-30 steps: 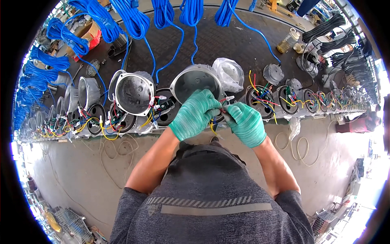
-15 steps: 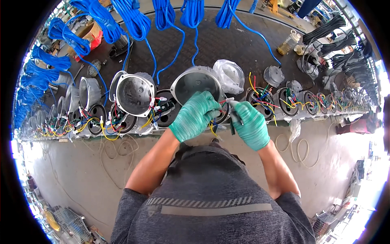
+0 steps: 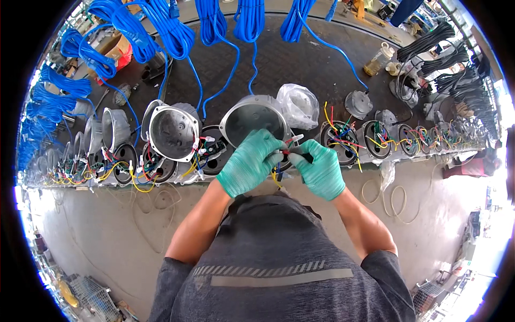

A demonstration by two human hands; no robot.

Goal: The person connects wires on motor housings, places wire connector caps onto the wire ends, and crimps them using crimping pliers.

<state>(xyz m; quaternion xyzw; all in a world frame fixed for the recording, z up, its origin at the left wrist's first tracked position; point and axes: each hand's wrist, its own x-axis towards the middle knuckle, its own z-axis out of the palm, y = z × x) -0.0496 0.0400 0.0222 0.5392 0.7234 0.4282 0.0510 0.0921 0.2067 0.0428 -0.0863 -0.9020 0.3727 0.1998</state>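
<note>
My left hand (image 3: 251, 165), in a green glove, is closed in a pinch on a thin red wire (image 3: 286, 152). My right hand (image 3: 321, 170), gloved alike, pinches the same wire from the other side, fingertips almost touching the left ones. Something dark, too hidden to name, shows under the right fingers. Just above the fingertips a white wire connector (image 3: 295, 138) sticks out. Beyond my left hand an open round metal housing (image 3: 236, 124) faces me. A round base with yellow wires (image 3: 278, 177) lies partly hidden beneath my hands.
Along the bench edge stand more housings (image 3: 174, 132) and wired round bases (image 3: 339, 140). A clear plastic bag (image 3: 298, 106) sits beside the near housing. Bundled blue cables (image 3: 249, 21) hang at the far side, black cables (image 3: 433, 42) at the right. A bottle (image 3: 379, 60) stands far right.
My right hand has moved left and its fingertips now meet the left ones at the red wire. The dark thing in it shows less. The whole view has shifted slightly.
</note>
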